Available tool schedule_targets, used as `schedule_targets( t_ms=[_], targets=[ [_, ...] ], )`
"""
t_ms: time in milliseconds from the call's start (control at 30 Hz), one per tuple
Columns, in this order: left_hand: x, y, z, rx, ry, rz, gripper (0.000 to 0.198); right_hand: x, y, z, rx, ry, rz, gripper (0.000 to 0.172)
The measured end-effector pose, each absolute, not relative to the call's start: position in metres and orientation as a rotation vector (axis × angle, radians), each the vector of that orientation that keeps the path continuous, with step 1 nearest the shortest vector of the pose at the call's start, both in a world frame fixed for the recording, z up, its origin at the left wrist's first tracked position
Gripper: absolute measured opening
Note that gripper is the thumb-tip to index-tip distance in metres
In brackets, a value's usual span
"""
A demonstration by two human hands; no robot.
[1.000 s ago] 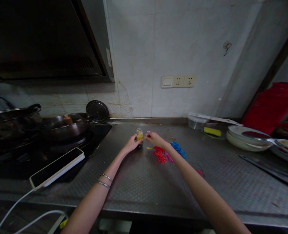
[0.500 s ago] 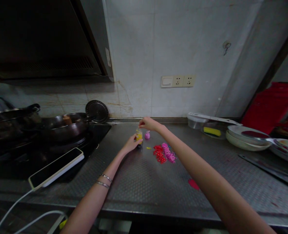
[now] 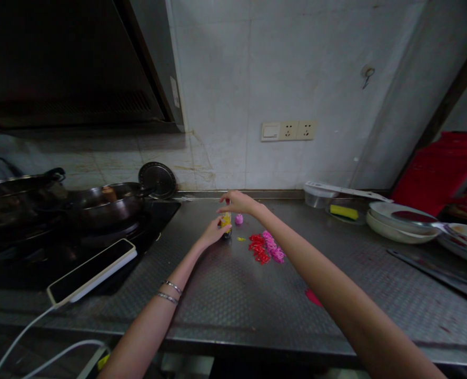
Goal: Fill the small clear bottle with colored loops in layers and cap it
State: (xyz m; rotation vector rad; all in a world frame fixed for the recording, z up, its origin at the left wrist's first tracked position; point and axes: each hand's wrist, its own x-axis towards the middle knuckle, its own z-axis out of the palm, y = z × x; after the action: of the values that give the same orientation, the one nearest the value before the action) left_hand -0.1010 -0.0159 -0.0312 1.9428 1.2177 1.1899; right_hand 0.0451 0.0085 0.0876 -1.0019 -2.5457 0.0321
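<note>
My left hand (image 3: 214, 231) grips a small clear jar (image 3: 226, 223) with yellow pieces inside, standing on the steel counter (image 3: 233, 295). My right hand (image 3: 236, 202) hovers just over the jar's mouth, fingers pinched on something too small to make out. A small pink object (image 3: 239, 219) sits right of the jar. A yellow scrap (image 3: 240, 239) lies in front of it. Piles of small red pieces (image 3: 258, 249) and pink pieces (image 3: 273, 247) lie further right, under my right forearm.
A phone (image 3: 92, 270) on a white cable lies on the black stove's corner (image 3: 166, 208), with pans (image 3: 102, 202) behind. A clear tub (image 3: 319, 196), yellow sponge (image 3: 344, 212), stacked bowls (image 3: 403, 223) and a red flask (image 3: 440, 171) stand at right. A red scrap (image 3: 311, 297) lies near my forearm.
My right hand rose from beside the jar to above its mouth and shifted slightly left. The blue pile seen a second ago is now hidden behind my forearm. My left hand kept its hold.
</note>
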Motion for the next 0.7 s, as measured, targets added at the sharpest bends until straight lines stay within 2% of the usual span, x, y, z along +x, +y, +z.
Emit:
schedule_targets(
  t_ms=[133, 433, 567, 700],
  targets=[
    [-0.101, -0.018, -0.029, 1.941, 1.227, 1.185, 0.026, 0.046, 0.009, 0.087, -1.061, -2.558, -0.006, 0.051],
    [-0.101, -0.019, -0.027, 1.890, 1.226, 1.177, 0.026, 0.062, 0.019, 0.081, -1.076, -2.439, 0.046, 0.029],
    [-0.100, -0.021, -0.026, 1.861, 1.169, 1.175, 0.028, 0.081, 0.020, 0.054, -1.118, -2.397, 0.196, 0.019],
    [-0.099, -0.023, -0.023, 1.893, 1.212, 1.173, 0.027, 0.095, 0.012, 0.012, -1.163, -2.453, 0.518, 0.024]
  ],
)
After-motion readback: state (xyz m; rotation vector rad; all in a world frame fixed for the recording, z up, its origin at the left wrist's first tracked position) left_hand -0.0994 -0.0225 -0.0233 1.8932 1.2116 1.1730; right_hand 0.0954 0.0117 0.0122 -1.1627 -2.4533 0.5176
